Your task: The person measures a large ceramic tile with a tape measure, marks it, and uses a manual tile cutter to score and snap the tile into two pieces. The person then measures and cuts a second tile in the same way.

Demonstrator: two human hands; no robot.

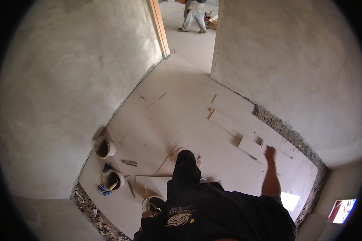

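Note:
My right hand (270, 153) reaches out over the floor to the right, its fingers closed. It is at the end of a pale flat board (251, 148); what it grips, if anything, is too small to make out. A small block (260, 141) lies beside that board. Low in the picture, my left hand (148, 215) is partly hidden by my dark shirt. A thin yellow strip (147, 197), like a measuring stick or tape, rises from its closed fingers. Behind the strip stands a dark-mouthed bucket (160, 199). My bent knee (186, 162) is between the hands.
Two buckets (104, 148) (113, 179) stand by the left wall, with hand tools (129, 163) nearby. A long board (225, 122) lies ahead. Rubble-filled gaps (283, 124) run along the walls. Through the doorway, another person (194, 17) stands in the far room.

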